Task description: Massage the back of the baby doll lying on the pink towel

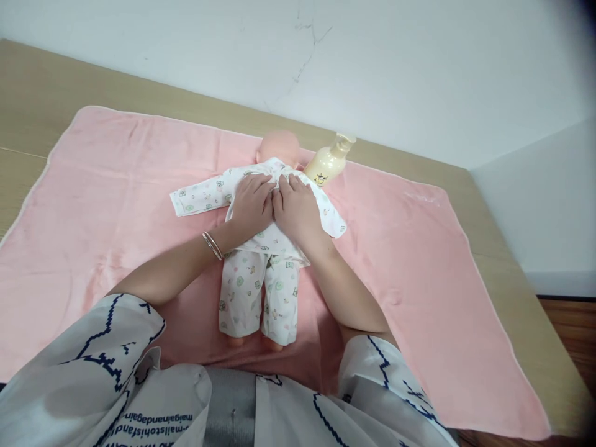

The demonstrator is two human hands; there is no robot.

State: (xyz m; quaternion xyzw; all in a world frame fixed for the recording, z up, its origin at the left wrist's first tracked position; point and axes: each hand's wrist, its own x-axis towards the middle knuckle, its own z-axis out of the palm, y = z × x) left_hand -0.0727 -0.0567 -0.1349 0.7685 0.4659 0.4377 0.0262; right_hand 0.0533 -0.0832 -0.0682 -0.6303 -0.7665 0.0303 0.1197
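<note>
A baby doll (261, 273) in white patterned pyjamas lies on a pink towel (116, 186), head away from me. My left hand (251, 202) rests flat on the doll's torso, fingers stretched toward its neck, a bangle on the wrist. Right beside it, my right hand (298, 208) also lies flat on the torso, fingers together and extended. Both hands touch each other at the thumbs. Neither holds anything. The doll's left sleeve (200, 195) spreads out to the side.
A cream pump bottle (328, 162) lies on the towel next to the doll's head. The towel covers a wooden table (28, 93) set against a white wall. The table's right edge drops to a wood floor (570, 323).
</note>
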